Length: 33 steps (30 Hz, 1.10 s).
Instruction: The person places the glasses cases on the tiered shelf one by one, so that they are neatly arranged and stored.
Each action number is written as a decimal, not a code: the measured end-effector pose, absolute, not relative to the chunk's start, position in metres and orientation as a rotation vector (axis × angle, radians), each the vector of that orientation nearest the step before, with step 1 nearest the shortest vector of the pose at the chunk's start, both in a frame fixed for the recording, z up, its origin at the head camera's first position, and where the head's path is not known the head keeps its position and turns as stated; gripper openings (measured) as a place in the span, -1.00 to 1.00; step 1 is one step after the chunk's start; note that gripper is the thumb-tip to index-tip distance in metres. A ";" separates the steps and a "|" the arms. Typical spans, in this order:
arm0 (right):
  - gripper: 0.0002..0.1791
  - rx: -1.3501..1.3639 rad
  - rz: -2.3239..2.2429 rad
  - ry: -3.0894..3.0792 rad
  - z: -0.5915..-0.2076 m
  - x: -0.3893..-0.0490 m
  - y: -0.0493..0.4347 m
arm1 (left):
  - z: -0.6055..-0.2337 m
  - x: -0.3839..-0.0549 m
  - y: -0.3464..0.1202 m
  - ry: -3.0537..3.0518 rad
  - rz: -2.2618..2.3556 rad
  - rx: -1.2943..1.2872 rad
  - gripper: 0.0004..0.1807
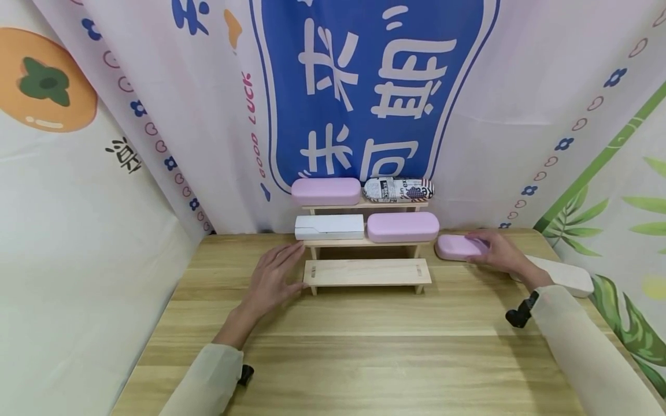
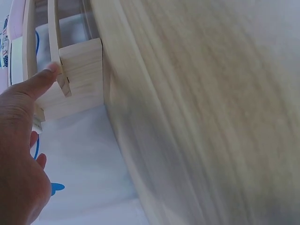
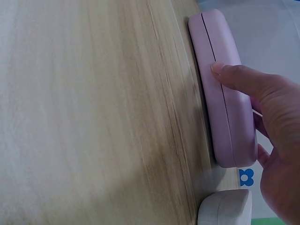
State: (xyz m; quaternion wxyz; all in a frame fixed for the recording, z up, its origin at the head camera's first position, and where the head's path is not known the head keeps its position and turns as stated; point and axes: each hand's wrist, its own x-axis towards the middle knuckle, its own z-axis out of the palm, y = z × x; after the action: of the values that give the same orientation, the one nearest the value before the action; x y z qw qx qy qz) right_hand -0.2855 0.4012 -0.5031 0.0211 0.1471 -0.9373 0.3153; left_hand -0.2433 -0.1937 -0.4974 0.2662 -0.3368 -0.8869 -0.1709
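Right hand (image 1: 494, 249): grip pinched a pink case (image 1: 458, 247), thumb in front, fingers behind.
Pink case: toward the back of the bench (image 1: 374, 364), right of the wooden rack (image 1: 366, 271).
Left hand (image 1: 272, 277): grip stood apart, thumb touching the rack's lowest step.
Top step: carried a pink box (image 1: 326, 192) and a printed case (image 1: 399, 189).
Middle step: carried a white box (image 1: 329, 227) and a lilac case (image 1: 403, 227).

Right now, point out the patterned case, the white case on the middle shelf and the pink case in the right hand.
Patterned case (image 1: 398, 190), head view: middle of its visible surface.
White case (image 1: 329, 227), head view: middle of its visible surface.
Pink case (image 3: 225, 105), right wrist view: seam along its side.
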 end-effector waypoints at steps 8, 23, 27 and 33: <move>-0.24 0.388 1.017 -2.962 -0.501 -0.285 0.402 | -0.495 -0.245 -0.194 -2.457 -0.466 -0.887 0.16; -0.24 0.397 0.960 -2.963 -0.501 -0.284 0.405 | -0.491 -0.249 -0.197 -2.501 -0.480 -0.905 0.14; -0.24 0.416 0.953 -2.942 -0.502 -0.280 0.406 | -0.491 -0.250 -0.198 -2.488 -0.494 -0.923 0.13; -0.24 0.448 0.925 -2.945 -0.503 -0.276 0.408 | -0.492 -0.251 -0.199 -2.493 -0.499 -0.935 0.14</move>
State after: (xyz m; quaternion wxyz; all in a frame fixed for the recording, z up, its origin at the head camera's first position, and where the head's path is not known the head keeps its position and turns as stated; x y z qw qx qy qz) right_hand -0.2757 0.4084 -0.5028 0.0110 0.1435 -0.9441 0.2966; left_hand -0.2507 -0.1989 -0.4915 0.2145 -0.3369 -0.8989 -0.1800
